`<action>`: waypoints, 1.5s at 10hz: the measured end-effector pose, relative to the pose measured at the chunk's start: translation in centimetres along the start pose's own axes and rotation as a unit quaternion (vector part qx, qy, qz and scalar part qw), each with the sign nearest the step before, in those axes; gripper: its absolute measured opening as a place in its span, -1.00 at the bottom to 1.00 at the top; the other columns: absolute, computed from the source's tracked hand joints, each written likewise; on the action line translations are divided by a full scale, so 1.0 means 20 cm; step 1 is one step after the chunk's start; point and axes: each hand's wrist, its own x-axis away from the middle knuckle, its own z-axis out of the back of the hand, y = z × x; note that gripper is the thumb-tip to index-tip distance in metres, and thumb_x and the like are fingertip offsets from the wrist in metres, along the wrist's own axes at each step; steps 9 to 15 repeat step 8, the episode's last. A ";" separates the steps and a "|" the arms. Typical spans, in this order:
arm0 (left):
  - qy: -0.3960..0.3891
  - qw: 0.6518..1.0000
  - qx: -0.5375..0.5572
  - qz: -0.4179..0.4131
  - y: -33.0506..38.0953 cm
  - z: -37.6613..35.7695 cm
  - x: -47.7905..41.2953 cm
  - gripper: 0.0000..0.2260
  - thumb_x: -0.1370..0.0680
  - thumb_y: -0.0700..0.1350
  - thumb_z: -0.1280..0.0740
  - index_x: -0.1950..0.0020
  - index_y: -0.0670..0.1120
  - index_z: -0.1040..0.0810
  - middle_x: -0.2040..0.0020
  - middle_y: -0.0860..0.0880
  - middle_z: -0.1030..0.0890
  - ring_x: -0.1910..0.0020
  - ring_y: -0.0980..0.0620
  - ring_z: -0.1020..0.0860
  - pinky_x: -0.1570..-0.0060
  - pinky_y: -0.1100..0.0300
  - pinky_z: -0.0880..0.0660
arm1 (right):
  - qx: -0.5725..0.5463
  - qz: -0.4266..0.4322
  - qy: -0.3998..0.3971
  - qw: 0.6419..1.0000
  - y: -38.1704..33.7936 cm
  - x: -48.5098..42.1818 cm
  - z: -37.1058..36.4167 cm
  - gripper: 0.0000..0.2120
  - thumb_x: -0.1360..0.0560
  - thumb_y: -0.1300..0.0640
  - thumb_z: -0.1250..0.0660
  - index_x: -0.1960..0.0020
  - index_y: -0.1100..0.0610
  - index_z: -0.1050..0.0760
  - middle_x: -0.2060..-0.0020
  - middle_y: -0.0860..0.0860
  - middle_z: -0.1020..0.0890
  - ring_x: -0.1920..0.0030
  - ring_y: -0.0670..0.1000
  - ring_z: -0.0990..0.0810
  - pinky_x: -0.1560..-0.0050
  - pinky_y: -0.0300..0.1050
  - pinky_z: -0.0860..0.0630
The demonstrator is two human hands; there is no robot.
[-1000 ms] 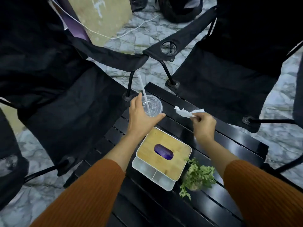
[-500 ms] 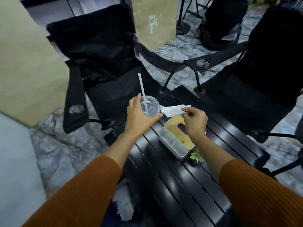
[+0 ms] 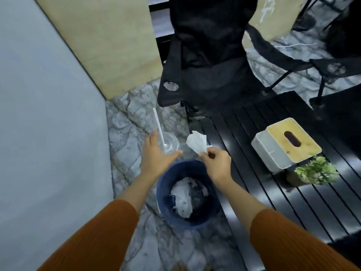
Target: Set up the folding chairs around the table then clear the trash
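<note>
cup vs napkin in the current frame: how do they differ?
The cup is clear and round, with a straw sticking up; the napkin is white, opaque and crumpled. The left hand wraps around the cup, while the right hand pinches the napkin by its lower end. Shared: both are held in the air by the blue bin, neither inside it.

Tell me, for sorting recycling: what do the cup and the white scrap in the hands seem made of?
The clear round cup looks like thin glossy plastic: the floor shows through it. The crumpled white scrap looks like matte tissue paper, probably: soft folds, ragged edge.
</note>
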 end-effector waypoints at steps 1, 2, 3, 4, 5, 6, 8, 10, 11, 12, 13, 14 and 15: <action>-0.012 0.999 -0.017 0.037 -0.21 -0.05 0.09 -0.16 -0.23 0.19 -0.56 -0.38 -0.09 -0.33 -0.24 -0.08 -0.39 -0.26 -0.08 -0.42 -0.22 0.08 -0.43 | 0.020 -0.052 -0.017 0.998 0.14 0.08 -0.17 -0.61 -0.47 0.24 -0.37 0.48 0.12 -0.34 0.55 -0.03 -0.38 0.49 -0.08 -0.28 0.45 -0.27 -0.26; -0.025 0.997 0.003 0.077 -0.35 -0.16 0.16 -0.15 -0.23 0.17 -0.58 -0.38 -0.12 -0.32 -0.22 -0.08 -0.39 -0.24 -0.07 -0.42 -0.16 0.14 -0.39 | 0.047 -0.099 -0.032 0.993 0.26 0.14 -0.26 -0.82 -0.48 0.28 -0.37 0.30 0.14 -0.58 0.39 0.04 -0.61 0.37 -0.02 -0.51 0.35 -0.22 -0.40; -0.030 0.995 0.011 0.096 -0.44 -0.27 0.22 -0.19 -0.23 0.14 -0.60 -0.34 -0.15 -0.36 -0.19 -0.10 -0.40 -0.21 -0.09 -0.43 -0.12 0.16 -0.40 | 0.054 -0.135 -0.053 0.988 0.38 0.15 -0.30 -0.87 -0.47 0.31 -0.38 0.01 0.20 -0.65 0.10 0.09 -0.70 0.07 0.05 -0.64 0.07 -0.21 -0.50; -0.035 0.993 0.005 0.110 -0.48 -0.36 0.25 -0.18 -0.23 0.14 -0.60 -0.34 -0.17 -0.37 -0.22 -0.11 -0.41 -0.24 -0.10 -0.42 -0.19 0.08 -0.43 | 0.047 -0.159 -0.069 0.984 0.44 0.15 -0.30 -0.72 -0.46 0.29 -0.42 -0.16 0.22 -0.59 -0.11 0.14 -0.66 -0.14 0.07 -0.61 -0.13 -0.18 -0.49; -0.064 0.986 0.019 0.153 -0.51 -0.43 0.26 -0.05 -0.24 0.20 -0.58 -0.45 -0.19 -0.25 -0.36 -0.15 -0.33 -0.37 -0.13 -0.34 -0.33 0.01 -0.38 | 0.042 -0.162 -0.081 0.982 0.47 0.13 -0.31 -0.68 -0.45 0.30 -0.44 -0.20 0.24 -0.57 -0.15 0.16 -0.64 -0.19 0.08 -0.59 -0.16 -0.19 -0.47; -0.121 0.969 0.035 0.213 -0.52 -0.47 0.28 0.12 -0.24 0.23 -0.56 -0.56 -0.18 -0.02 -0.53 -0.16 -0.14 -0.51 -0.15 -0.18 -0.45 -0.08 -0.27 | 0.048 -0.154 -0.086 0.983 0.48 0.13 -0.34 -0.68 -0.44 0.31 -0.44 -0.20 0.23 -0.57 -0.14 0.15 -0.65 -0.16 0.07 -0.60 -0.18 -0.18 -0.48; -0.126 0.952 0.088 0.264 -0.56 -0.48 0.39 -0.32 -0.43 -0.04 -0.49 -0.42 -0.31 -0.31 -0.36 -0.28 -0.43 -0.33 -0.23 -0.44 -0.29 -0.14 -0.42 | 0.052 -0.158 -0.110 0.980 0.41 0.16 -0.40 -0.72 -0.46 0.32 -0.41 -0.17 0.27 -0.58 -0.10 0.16 -0.65 -0.08 0.07 -0.61 -0.13 -0.15 -0.52; -0.126 0.952 0.088 0.264 -0.56 -0.48 0.39 -0.32 -0.43 -0.04 -0.49 -0.42 -0.31 -0.31 -0.36 -0.28 -0.43 -0.33 -0.23 -0.44 -0.29 -0.14 -0.42 | 0.052 -0.158 -0.110 0.980 0.41 0.16 -0.40 -0.72 -0.46 0.32 -0.41 -0.17 0.27 -0.58 -0.10 0.16 -0.65 -0.08 0.07 -0.61 -0.13 -0.15 -0.52; -0.126 0.952 0.088 0.264 -0.56 -0.48 0.39 -0.32 -0.43 -0.04 -0.49 -0.42 -0.31 -0.31 -0.36 -0.28 -0.43 -0.33 -0.23 -0.44 -0.29 -0.14 -0.42 | 0.052 -0.158 -0.110 0.980 0.41 0.16 -0.40 -0.72 -0.46 0.32 -0.41 -0.17 0.27 -0.58 -0.10 0.16 -0.65 -0.08 0.07 -0.61 -0.13 -0.15 -0.52; -0.126 0.952 0.088 0.264 -0.56 -0.48 0.39 -0.32 -0.43 -0.04 -0.49 -0.42 -0.31 -0.31 -0.36 -0.28 -0.43 -0.33 -0.23 -0.44 -0.29 -0.14 -0.42 | 0.052 -0.158 -0.110 0.980 0.41 0.16 -0.40 -0.72 -0.46 0.32 -0.41 -0.17 0.27 -0.58 -0.10 0.16 -0.65 -0.08 0.07 -0.61 -0.13 -0.15 -0.52; -0.126 0.952 0.088 0.264 -0.56 -0.48 0.39 -0.32 -0.43 -0.04 -0.49 -0.42 -0.31 -0.31 -0.36 -0.28 -0.43 -0.33 -0.23 -0.44 -0.29 -0.14 -0.42 | 0.052 -0.158 -0.110 0.980 0.41 0.16 -0.40 -0.72 -0.46 0.32 -0.41 -0.17 0.27 -0.58 -0.10 0.16 -0.65 -0.08 0.07 -0.61 -0.13 -0.15 -0.52; -0.126 0.952 0.088 0.264 -0.56 -0.48 0.39 -0.32 -0.43 -0.04 -0.49 -0.42 -0.31 -0.31 -0.36 -0.28 -0.43 -0.33 -0.23 -0.44 -0.29 -0.14 -0.42 | 0.052 -0.158 -0.110 0.980 0.41 0.16 -0.40 -0.72 -0.46 0.32 -0.41 -0.17 0.27 -0.58 -0.10 0.16 -0.65 -0.08 0.07 -0.61 -0.13 -0.15 -0.52; -0.126 0.952 0.088 0.264 -0.56 -0.48 0.39 -0.32 -0.43 -0.04 -0.49 -0.42 -0.31 -0.31 -0.36 -0.28 -0.43 -0.33 -0.23 -0.44 -0.29 -0.14 -0.42 | 0.052 -0.158 -0.110 0.980 0.41 0.16 -0.40 -0.72 -0.46 0.32 -0.41 -0.17 0.27 -0.58 -0.10 0.16 -0.65 -0.08 0.07 -0.61 -0.13 -0.15 -0.52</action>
